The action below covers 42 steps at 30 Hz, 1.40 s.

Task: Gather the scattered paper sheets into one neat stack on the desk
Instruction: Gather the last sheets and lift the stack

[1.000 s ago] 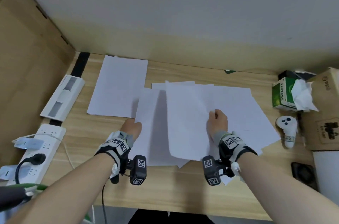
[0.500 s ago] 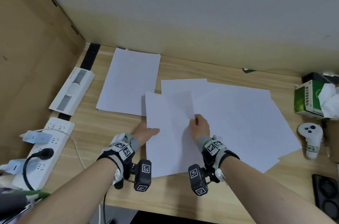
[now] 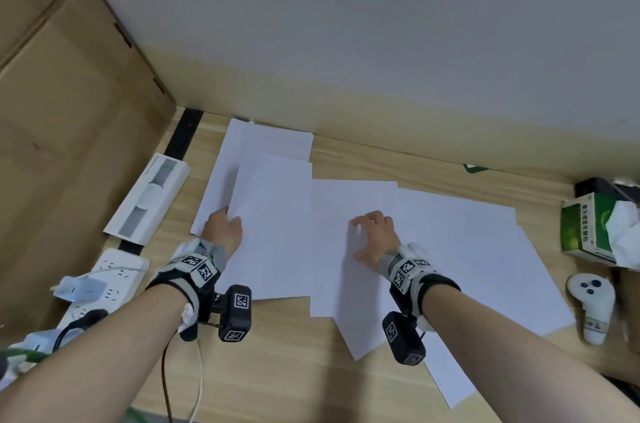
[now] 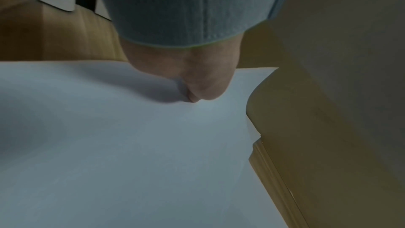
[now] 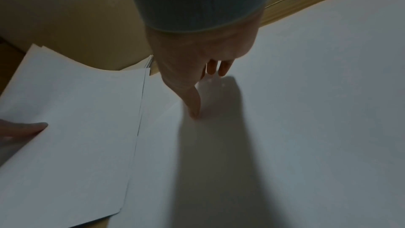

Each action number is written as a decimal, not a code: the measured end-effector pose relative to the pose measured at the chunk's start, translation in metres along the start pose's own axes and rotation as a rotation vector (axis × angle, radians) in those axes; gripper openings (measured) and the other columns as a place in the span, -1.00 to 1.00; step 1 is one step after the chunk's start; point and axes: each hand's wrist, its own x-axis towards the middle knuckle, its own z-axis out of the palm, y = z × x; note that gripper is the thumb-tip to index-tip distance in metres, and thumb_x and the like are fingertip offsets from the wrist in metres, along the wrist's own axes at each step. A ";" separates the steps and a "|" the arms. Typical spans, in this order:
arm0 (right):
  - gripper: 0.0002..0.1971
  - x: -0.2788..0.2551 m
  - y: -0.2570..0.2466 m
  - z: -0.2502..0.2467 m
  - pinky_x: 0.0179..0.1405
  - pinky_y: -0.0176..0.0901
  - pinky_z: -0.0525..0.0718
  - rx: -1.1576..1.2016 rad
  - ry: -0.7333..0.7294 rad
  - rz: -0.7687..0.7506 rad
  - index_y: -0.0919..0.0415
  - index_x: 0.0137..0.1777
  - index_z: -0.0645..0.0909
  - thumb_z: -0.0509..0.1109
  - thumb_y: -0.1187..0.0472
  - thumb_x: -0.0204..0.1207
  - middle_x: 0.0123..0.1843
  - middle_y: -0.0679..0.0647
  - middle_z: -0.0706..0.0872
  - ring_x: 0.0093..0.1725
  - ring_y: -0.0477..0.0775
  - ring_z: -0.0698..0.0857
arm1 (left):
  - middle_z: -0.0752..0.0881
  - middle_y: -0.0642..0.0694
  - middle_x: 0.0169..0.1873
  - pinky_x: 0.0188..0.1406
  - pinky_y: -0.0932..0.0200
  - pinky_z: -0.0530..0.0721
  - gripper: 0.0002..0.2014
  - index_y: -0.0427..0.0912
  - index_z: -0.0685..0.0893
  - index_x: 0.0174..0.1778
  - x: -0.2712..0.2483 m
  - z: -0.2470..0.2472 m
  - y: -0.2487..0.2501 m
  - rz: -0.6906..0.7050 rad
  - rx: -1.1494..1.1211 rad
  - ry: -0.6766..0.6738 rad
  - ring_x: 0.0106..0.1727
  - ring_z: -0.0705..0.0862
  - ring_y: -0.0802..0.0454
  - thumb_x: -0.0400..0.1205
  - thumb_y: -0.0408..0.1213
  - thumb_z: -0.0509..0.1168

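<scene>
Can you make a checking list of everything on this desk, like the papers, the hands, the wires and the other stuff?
Surface: light wooden desk, bare along the near edge.
Job's things: white sheets not yet one stack; a left pile with uneven edges, and spread sheets fanned out to the right.
Clutter: green tissue box, white controller, white flat device.
Hands: left hand holds the left pile's edge; right hand rests fingertips on the spread sheets.
Cables: power strip with plugs in it; thin wires hang over the desk's near edge.
Surroundings: cardboard panel on the left, grey wall behind.
</scene>
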 end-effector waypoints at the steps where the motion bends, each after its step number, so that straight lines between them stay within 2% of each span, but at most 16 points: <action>1: -0.38 0.005 0.001 0.001 0.07 -0.06 0.59 -0.045 -0.012 -0.008 -0.07 0.41 0.49 0.51 0.21 0.31 0.37 0.03 0.42 0.39 0.16 0.36 | 0.71 -0.39 0.17 -0.02 -0.03 0.65 -0.68 -0.40 0.61 0.31 0.004 0.001 -0.002 0.000 0.020 -0.002 0.09 0.71 -0.36 0.71 -0.38 0.12; 6: -0.66 0.016 0.009 0.000 0.11 -0.03 0.50 -0.181 -0.010 -0.043 -0.19 0.16 0.62 0.48 0.03 0.38 0.20 -0.04 0.56 0.28 0.16 0.42 | 0.70 -0.38 0.23 0.10 -0.07 0.65 -0.67 -0.38 0.59 0.36 0.013 0.015 -0.008 0.009 0.022 -0.033 0.17 0.69 -0.37 0.71 -0.37 0.14; 10: -0.73 0.013 0.020 0.001 0.10 -0.04 0.39 -0.180 0.006 -0.092 -0.21 0.24 0.67 0.33 -0.03 0.56 0.22 -0.05 0.60 0.26 0.18 0.41 | 0.69 -0.41 0.21 0.04 -0.02 0.61 -0.68 -0.42 0.60 0.33 0.013 0.026 -0.009 -0.009 0.013 -0.018 0.17 0.68 -0.39 0.71 -0.41 0.12; 13: -0.68 0.003 0.028 -0.002 0.08 -0.01 0.33 -0.173 0.067 -0.102 -0.15 0.29 0.66 0.17 0.10 0.66 0.18 -0.04 0.69 0.27 0.22 0.45 | 0.70 -0.41 0.19 -0.05 0.05 0.56 -0.69 -0.42 0.62 0.30 0.009 0.027 -0.008 -0.002 0.014 -0.016 0.15 0.69 -0.38 0.71 -0.43 0.12; 17: -0.68 -0.012 0.031 -0.020 0.10 0.02 0.45 -0.198 0.199 0.131 0.06 0.15 0.67 0.11 0.25 0.59 0.12 0.07 0.73 0.24 0.26 0.50 | 0.73 -0.44 0.14 -0.08 0.01 0.61 -0.71 -0.46 0.66 0.23 0.006 0.030 -0.007 0.024 0.023 -0.020 0.09 0.71 -0.39 0.69 -0.45 0.12; 20: -0.71 -0.031 0.044 -0.035 0.15 0.04 0.55 0.005 0.251 0.387 0.14 0.16 0.63 0.09 0.23 0.62 0.18 0.22 0.66 0.17 0.36 0.58 | 0.72 -0.42 0.17 -0.08 0.10 0.53 -0.70 -0.45 0.66 0.26 -0.005 0.034 -0.003 0.051 0.077 -0.008 0.06 0.70 -0.23 0.68 -0.49 0.13; 22: -0.76 -0.039 0.057 -0.037 0.07 0.03 0.59 0.157 0.250 0.452 0.14 0.08 0.60 0.10 0.23 0.61 0.13 0.28 0.65 0.01 0.36 0.61 | 0.72 -0.39 0.20 -0.04 0.12 0.53 -0.67 -0.40 0.65 0.31 -0.013 0.035 -0.002 0.049 0.137 0.012 0.05 0.66 -0.16 0.67 -0.51 0.14; 26: -0.82 -0.058 0.080 -0.026 -0.09 -0.04 0.51 0.356 0.314 0.513 0.24 -0.08 0.54 0.10 0.31 0.63 0.01 0.30 0.70 -0.06 0.31 0.59 | 0.71 -0.37 0.24 0.16 0.05 0.55 -0.60 -0.33 0.63 0.37 -0.026 0.038 -0.005 0.046 0.177 0.082 0.28 0.64 -0.32 0.63 -0.55 0.13; 28: -0.78 -0.066 0.088 -0.019 -0.11 -0.04 0.44 0.447 0.347 0.546 0.26 -0.20 0.46 0.09 0.31 0.67 -0.08 0.28 0.63 -0.10 0.28 0.53 | 0.76 -0.34 0.07 0.04 0.12 0.53 -0.67 -0.30 0.72 0.19 -0.028 0.040 -0.008 0.060 0.147 0.067 0.20 0.68 -0.27 0.63 -0.55 0.13; 29: -0.73 -0.070 0.090 -0.014 -0.13 -0.04 0.41 0.484 0.358 0.558 0.24 -0.28 0.41 0.09 0.30 0.68 -0.14 0.25 0.59 -0.12 0.26 0.50 | 0.75 -0.25 -0.14 -0.01 0.14 0.51 -0.71 -0.22 0.75 -0.06 -0.030 0.042 -0.008 0.070 0.130 0.056 0.11 0.69 -0.21 0.64 -0.55 0.13; 30: -0.68 -0.072 0.090 -0.010 -0.15 -0.04 0.39 0.516 0.367 0.560 0.20 -0.35 0.36 0.09 0.30 0.68 -0.21 0.21 0.55 -0.15 0.24 0.48 | 0.65 -0.11 -0.34 -0.05 0.15 0.50 -0.67 -0.10 0.63 -0.32 -0.032 0.043 -0.008 0.061 0.109 0.046 0.01 0.66 -0.15 0.64 -0.54 0.12; 32: -0.64 -0.078 0.090 0.000 -0.18 -0.06 0.37 0.572 0.379 0.572 0.14 -0.40 0.30 0.09 0.28 0.69 -0.30 0.12 0.49 -0.19 0.21 0.46 | 0.50 -0.01 -0.46 -0.10 0.14 0.51 -0.59 -0.03 0.40 -0.48 -0.038 0.048 -0.007 0.051 0.062 0.031 -0.10 0.60 -0.10 0.65 -0.53 0.11; 35: -0.61 -0.081 0.080 0.012 -0.28 -0.05 0.31 0.635 0.390 0.558 0.11 -0.43 0.24 0.09 0.31 0.67 -0.40 0.03 0.39 -0.24 0.16 0.39 | 0.62 -0.21 -0.30 -0.22 0.16 0.49 -0.74 -0.20 0.52 -0.37 -0.050 0.058 -0.005 0.036 -0.054 -0.056 -0.16 0.61 -0.11 0.64 -0.49 0.15; 37: -0.61 -0.079 0.072 0.022 -0.36 -0.03 0.22 0.665 0.375 0.525 0.09 -0.44 0.21 0.10 0.32 0.64 -0.44 0.03 0.34 -0.27 0.14 0.35 | 0.63 -0.17 -0.33 -0.33 0.20 0.51 -0.80 -0.22 0.57 -0.30 -0.055 0.067 -0.006 0.021 -0.135 -0.171 -0.21 0.61 -0.12 0.63 -0.46 0.16; 39: -0.62 -0.078 0.062 0.028 -0.40 -0.04 0.16 0.685 0.355 0.488 0.08 -0.43 0.19 0.11 0.32 0.62 -0.45 0.03 0.32 -0.33 0.14 0.32 | 0.64 -0.13 -0.35 -0.30 0.21 0.54 -0.87 -0.26 0.64 -0.15 -0.061 0.075 -0.008 0.001 -0.185 -0.269 -0.21 0.63 -0.12 0.61 -0.44 0.19; 42: -0.63 -0.073 0.050 0.042 -0.41 -0.09 0.17 0.693 0.304 0.424 0.09 -0.45 0.23 0.14 0.31 0.60 -0.46 0.00 0.34 -0.42 0.10 0.29 | 0.71 -0.13 -0.19 -0.16 0.18 0.61 -0.89 -0.24 0.68 -0.01 -0.065 0.085 -0.011 -0.012 -0.205 -0.371 -0.10 0.68 -0.11 0.62 -0.39 0.27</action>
